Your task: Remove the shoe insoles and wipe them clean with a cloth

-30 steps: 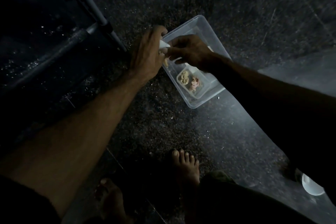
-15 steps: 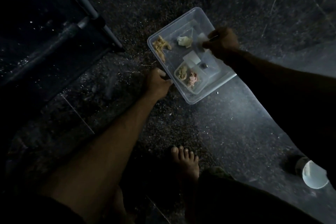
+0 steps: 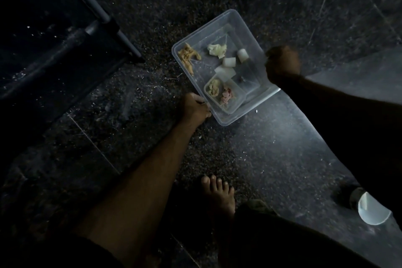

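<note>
A clear plastic bin (image 3: 226,123) sits on the dark floor. My left hand (image 3: 194,105) grips its near left rim. My right hand (image 3: 282,65) is closed in a fist at the bin's right rim and seems to grip it. Inside lie a yellowish crumpled cloth (image 3: 188,59), a pale crumpled cloth (image 3: 216,50) and three white rolled pieces (image 3: 228,62). A small clear tub (image 3: 236,105) in the bin's near corner holds more crumpled scraps. No shoe or insole shows in view.
A dark metal rack with a grey pole (image 3: 95,6) fills the upper left. My bare foot (image 3: 219,193) stands below the bin. A white round object (image 3: 372,211) lies at the lower right, partly under my right arm. Grit covers the floor.
Both hands were together over the bin's far left corner holding a white piece. The left hand dropped to the near rim; the right hand crossed to the right rim and the white piece lies in the bin.
</note>
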`<state>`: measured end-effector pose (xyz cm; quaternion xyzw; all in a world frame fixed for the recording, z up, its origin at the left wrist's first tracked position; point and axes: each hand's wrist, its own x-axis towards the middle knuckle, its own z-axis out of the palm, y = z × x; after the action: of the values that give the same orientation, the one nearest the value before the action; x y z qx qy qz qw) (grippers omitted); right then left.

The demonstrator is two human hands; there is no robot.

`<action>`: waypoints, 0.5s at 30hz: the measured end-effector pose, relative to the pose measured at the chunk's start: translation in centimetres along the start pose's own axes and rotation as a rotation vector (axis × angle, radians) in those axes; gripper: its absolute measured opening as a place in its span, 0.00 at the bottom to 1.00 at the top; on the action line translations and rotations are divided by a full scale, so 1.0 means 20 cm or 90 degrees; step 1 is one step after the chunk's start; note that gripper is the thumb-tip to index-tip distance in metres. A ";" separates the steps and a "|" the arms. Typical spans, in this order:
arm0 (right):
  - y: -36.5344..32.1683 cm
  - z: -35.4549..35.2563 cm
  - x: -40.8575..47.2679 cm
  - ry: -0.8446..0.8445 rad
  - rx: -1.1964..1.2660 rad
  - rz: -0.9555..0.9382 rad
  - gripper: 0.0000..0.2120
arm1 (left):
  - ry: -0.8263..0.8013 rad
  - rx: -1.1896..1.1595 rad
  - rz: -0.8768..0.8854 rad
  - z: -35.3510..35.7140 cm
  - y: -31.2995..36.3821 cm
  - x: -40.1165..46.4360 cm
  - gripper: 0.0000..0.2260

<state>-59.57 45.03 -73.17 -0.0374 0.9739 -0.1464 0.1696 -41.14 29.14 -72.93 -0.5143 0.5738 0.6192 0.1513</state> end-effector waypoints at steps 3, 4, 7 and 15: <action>0.02 -0.01 0.03 -0.004 -0.005 -0.019 0.13 | -0.012 -0.001 -0.007 0.02 -0.01 -0.02 0.08; 0.03 -0.01 0.04 -0.002 -0.003 -0.027 0.13 | -0.022 -0.012 -0.010 0.03 -0.01 -0.03 0.08; 0.05 0.00 0.06 0.013 0.015 -0.028 0.13 | -0.025 -0.036 -0.016 0.06 -0.01 -0.03 0.08; 0.04 -0.01 0.09 0.010 -0.037 -0.058 0.13 | -0.031 -0.086 -0.041 0.08 -0.03 -0.03 0.05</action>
<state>-61.36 45.58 -73.83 -0.0856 0.9762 -0.1262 0.1542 -41.22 31.00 -73.10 -0.5264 0.5096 0.6638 0.1501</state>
